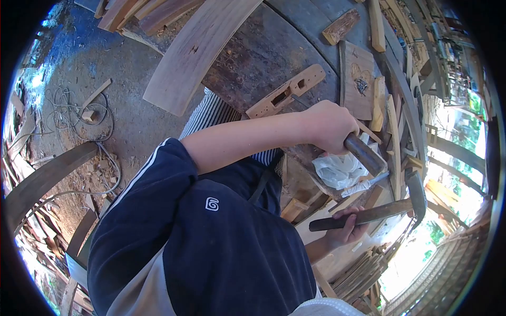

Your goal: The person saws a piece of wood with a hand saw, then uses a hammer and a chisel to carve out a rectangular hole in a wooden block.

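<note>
The left hand [329, 126] was clamped on a chisel [365, 154] over the table [247, 63]. The right hand [345, 227] gripped a hammer [379, 213] just below. A crumpled white bag [337, 169] lay beside the chisel, its contents hidden.

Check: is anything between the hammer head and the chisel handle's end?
Nothing visible. The hammer in the right hand has a clear gap to the chisel handle gripped by the left hand; the white plastic bag lies beside it, seemingly out of the path.
</note>
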`<state>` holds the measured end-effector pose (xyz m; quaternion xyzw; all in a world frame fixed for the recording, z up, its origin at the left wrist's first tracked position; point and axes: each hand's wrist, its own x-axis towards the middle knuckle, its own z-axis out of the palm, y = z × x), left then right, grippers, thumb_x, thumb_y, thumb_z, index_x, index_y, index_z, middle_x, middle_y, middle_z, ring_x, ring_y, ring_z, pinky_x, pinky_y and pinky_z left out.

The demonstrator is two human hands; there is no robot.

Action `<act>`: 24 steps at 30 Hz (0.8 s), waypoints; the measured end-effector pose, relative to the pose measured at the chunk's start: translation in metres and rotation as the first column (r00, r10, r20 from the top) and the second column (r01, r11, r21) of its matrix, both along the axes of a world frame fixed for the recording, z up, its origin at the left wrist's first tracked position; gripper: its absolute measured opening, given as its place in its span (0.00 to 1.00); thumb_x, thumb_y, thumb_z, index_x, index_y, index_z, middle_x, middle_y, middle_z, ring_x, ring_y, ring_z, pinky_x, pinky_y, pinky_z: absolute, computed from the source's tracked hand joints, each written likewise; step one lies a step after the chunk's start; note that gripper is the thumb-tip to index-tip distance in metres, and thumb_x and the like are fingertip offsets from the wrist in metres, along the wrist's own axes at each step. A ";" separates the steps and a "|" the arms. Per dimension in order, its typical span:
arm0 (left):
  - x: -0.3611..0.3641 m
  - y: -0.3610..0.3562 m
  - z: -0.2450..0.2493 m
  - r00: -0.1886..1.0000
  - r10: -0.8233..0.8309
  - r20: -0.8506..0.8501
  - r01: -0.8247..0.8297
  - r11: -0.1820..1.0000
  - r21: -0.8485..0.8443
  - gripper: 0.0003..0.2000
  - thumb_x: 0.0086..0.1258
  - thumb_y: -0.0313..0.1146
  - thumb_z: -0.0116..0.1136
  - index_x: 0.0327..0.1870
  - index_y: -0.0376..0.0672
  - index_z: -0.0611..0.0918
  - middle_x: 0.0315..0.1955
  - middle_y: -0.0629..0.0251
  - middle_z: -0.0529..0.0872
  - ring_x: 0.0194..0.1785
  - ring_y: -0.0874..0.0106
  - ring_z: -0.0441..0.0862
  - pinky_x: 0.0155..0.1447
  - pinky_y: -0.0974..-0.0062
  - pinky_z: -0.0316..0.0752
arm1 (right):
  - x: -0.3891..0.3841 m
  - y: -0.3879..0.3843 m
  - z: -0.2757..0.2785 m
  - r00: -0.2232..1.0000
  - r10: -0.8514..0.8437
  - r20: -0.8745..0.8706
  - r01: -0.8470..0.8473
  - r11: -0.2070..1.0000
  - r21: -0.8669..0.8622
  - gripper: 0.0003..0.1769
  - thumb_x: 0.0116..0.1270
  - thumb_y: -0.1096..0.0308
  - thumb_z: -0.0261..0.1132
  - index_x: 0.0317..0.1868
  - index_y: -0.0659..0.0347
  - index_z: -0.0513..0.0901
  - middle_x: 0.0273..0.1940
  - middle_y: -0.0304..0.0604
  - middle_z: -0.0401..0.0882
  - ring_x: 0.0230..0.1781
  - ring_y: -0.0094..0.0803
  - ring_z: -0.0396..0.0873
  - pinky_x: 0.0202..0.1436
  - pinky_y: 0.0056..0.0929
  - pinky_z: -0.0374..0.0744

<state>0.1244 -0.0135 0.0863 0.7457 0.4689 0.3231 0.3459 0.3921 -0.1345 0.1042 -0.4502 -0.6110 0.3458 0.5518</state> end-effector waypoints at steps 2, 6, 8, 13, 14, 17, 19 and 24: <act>0.001 0.001 -0.003 1.000 0.003 -0.005 -0.003 1.000 -0.001 0.13 0.53 0.43 0.65 0.36 0.48 0.87 0.28 0.58 0.87 0.36 0.57 0.86 0.43 0.62 0.80 | 0.001 0.000 -0.001 1.000 0.014 0.001 -0.014 1.000 0.002 0.16 0.72 0.70 0.59 0.55 0.71 0.71 0.32 0.48 0.76 0.22 0.29 0.73 0.23 0.21 0.75; 0.000 -0.001 0.000 1.000 0.009 -0.005 -0.009 1.000 0.001 0.13 0.52 0.44 0.65 0.37 0.48 0.88 0.28 0.58 0.87 0.37 0.57 0.86 0.43 0.63 0.80 | 0.003 0.000 -0.003 1.000 0.018 -0.013 -0.019 0.999 -0.034 0.16 0.72 0.69 0.58 0.56 0.70 0.71 0.32 0.49 0.76 0.22 0.29 0.73 0.23 0.22 0.76; -0.001 -0.001 0.003 1.000 -0.002 -0.010 0.002 1.000 0.003 0.14 0.52 0.44 0.65 0.37 0.48 0.88 0.28 0.58 0.87 0.37 0.57 0.86 0.43 0.63 0.80 | 0.005 0.000 -0.006 1.000 0.023 0.001 -0.023 0.999 -0.043 0.16 0.72 0.69 0.58 0.56 0.70 0.71 0.32 0.49 0.76 0.22 0.29 0.73 0.23 0.22 0.76; 0.001 0.000 0.002 1.000 -0.025 -0.018 0.025 1.000 -0.009 0.14 0.52 0.44 0.65 0.38 0.49 0.88 0.28 0.58 0.87 0.37 0.57 0.86 0.44 0.63 0.80 | 0.005 -0.001 -0.009 0.998 -0.003 0.062 0.006 0.999 -0.048 0.16 0.72 0.70 0.58 0.56 0.69 0.71 0.32 0.50 0.76 0.21 0.30 0.74 0.24 0.23 0.75; 0.001 0.000 0.001 1.000 -0.023 -0.014 0.023 1.000 -0.006 0.14 0.52 0.44 0.66 0.38 0.49 0.88 0.28 0.58 0.87 0.38 0.57 0.86 0.44 0.63 0.80 | 0.005 0.000 -0.010 0.998 -0.003 0.062 0.006 0.999 -0.048 0.16 0.72 0.70 0.58 0.56 0.69 0.71 0.32 0.50 0.76 0.21 0.30 0.74 0.24 0.23 0.75; 0.001 0.000 0.000 1.000 -0.024 -0.005 0.024 1.000 -0.005 0.14 0.53 0.44 0.66 0.38 0.49 0.88 0.28 0.57 0.87 0.37 0.57 0.86 0.44 0.63 0.80 | 0.006 0.000 -0.012 0.999 0.024 0.041 -0.022 0.999 -0.049 0.16 0.72 0.70 0.58 0.56 0.69 0.71 0.32 0.50 0.76 0.21 0.30 0.74 0.24 0.24 0.75; 0.001 0.000 0.000 1.000 -0.026 0.000 0.026 1.000 -0.006 0.14 0.53 0.44 0.66 0.37 0.48 0.88 0.28 0.57 0.87 0.37 0.57 0.86 0.44 0.63 0.80 | 0.006 0.000 -0.012 1.000 0.024 0.013 -0.023 0.998 -0.065 0.16 0.72 0.70 0.58 0.56 0.69 0.72 0.32 0.50 0.77 0.21 0.30 0.74 0.24 0.24 0.75; 0.003 0.003 -0.004 0.998 -0.047 0.047 0.048 0.999 -0.024 0.14 0.51 0.42 0.68 0.37 0.46 0.88 0.28 0.55 0.87 0.36 0.56 0.86 0.44 0.63 0.81 | 0.017 0.002 0.016 0.999 0.003 0.042 -0.005 0.999 0.051 0.17 0.72 0.67 0.58 0.56 0.69 0.71 0.31 0.49 0.76 0.19 0.30 0.73 0.22 0.24 0.74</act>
